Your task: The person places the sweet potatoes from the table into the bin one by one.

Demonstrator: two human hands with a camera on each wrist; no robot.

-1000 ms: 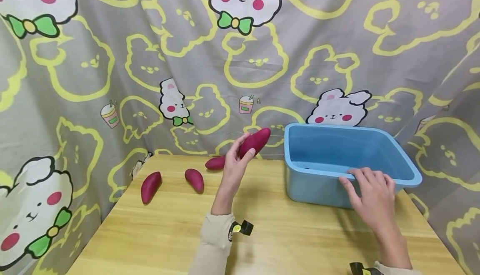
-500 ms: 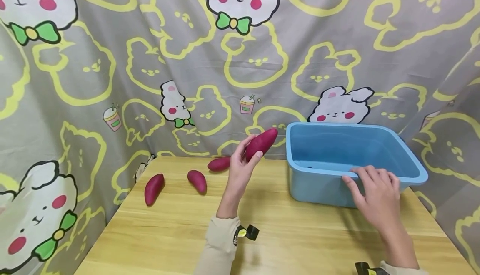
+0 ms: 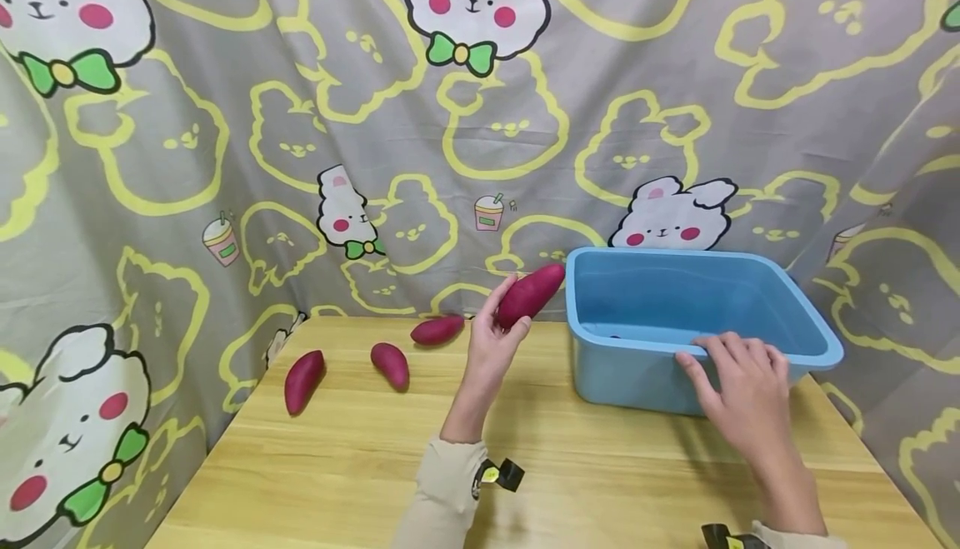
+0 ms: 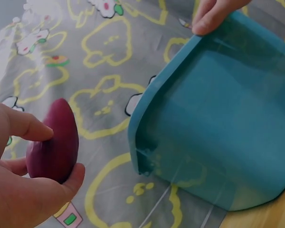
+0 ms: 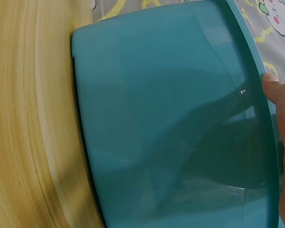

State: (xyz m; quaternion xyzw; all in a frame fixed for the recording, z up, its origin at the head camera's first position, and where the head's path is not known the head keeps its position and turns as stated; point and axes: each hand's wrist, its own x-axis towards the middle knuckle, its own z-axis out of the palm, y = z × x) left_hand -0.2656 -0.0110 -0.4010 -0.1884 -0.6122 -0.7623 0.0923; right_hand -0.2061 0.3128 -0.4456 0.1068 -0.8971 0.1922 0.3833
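A purple-red sweet potato is pinched between the thumb and fingers of my left hand, raised above the table with its pointed end tilted up to the right. In the head view its tip overlaps the left rim of a blue plastic tub. The left wrist view shows the sweet potato apart from the tub wall. My right hand grips the tub's front rim, fingers over the edge and thumb on the outer side. In the right wrist view that thumb lies at the rim.
Three more sweet potatoes lie on the wooden table: one at the left, a small one beside it, and another near the back edge. A patterned grey curtain hangs behind and at the sides.
My left hand has moved right with the sweet potato, closer to the tub, uncovering the sweet potato near the back edge. The right hand stays on the rim.
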